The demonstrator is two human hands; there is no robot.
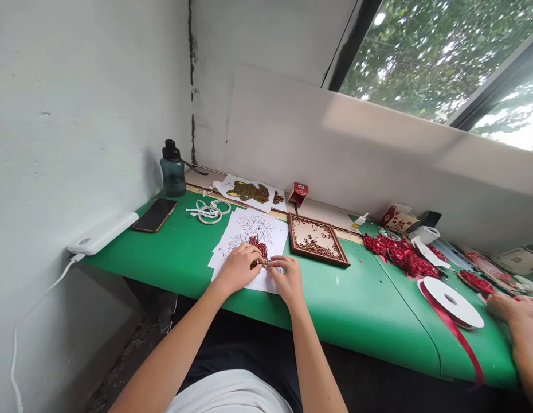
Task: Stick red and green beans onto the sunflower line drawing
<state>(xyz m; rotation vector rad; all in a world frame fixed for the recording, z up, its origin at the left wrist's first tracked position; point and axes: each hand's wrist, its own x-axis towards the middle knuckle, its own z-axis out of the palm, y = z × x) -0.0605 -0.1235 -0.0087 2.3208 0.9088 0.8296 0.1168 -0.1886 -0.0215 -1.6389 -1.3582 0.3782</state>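
A white sheet [232, 238] with a printed flower outline lies on the green table [356, 304]. A patch of red and dark beans [260, 248] fills part of the drawing. My left hand [237, 268] rests on the sheet with its fingertips pinched at the edge of the bean patch. My right hand [287, 277] lies beside it, fingers curled and pinched at the same spot. Whatever the fingertips hold is too small to make out. A wooden tray [330, 241] with loose red beans sits just to the right of the sheet.
A phone [155, 214], a white power bank [103, 233], a coiled white cable [210, 211] and a dark bottle [172, 169] stand at the left. Another bean picture [249, 192] lies at the back. Red ribbon flowers [399, 255], a ribbon spool [451, 295] and another person's hand [513, 307] are at the right.
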